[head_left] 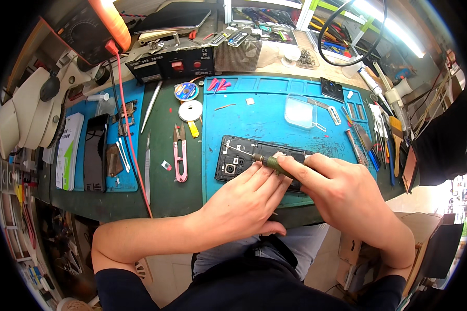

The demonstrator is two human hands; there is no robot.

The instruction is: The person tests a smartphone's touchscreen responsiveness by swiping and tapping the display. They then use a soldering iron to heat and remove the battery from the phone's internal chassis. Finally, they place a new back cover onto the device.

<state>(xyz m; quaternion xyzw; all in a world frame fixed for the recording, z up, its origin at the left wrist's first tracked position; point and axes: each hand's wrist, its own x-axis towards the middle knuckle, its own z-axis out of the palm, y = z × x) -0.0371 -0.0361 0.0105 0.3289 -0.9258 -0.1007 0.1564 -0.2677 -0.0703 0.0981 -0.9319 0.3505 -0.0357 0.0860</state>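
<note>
A black smartphone with its back cover off [233, 155] lies on the blue work mat, its camera lenses and inner frame exposed. My right hand [342, 189] is closed round a screwdriver with a green handle [274, 165]. Its thin shaft points left, and the tip is over the phone's upper left part, near the cameras; I cannot tell whether it touches. Across the phone's near edge lies my left hand [246, 199], fingers stretched out side by side next to the screwdriver, thumb apart below. Both hands hide much of the phone's middle and right end.
Left of the phone are pink-handled snips [180, 158], a solder spool [190, 110], tweezers [148, 166] and red and black cables [129, 140]. A clear plastic box [300, 111] sits behind it. Brushes [396, 140] and picks stand right, a power supply [171, 65] at the back.
</note>
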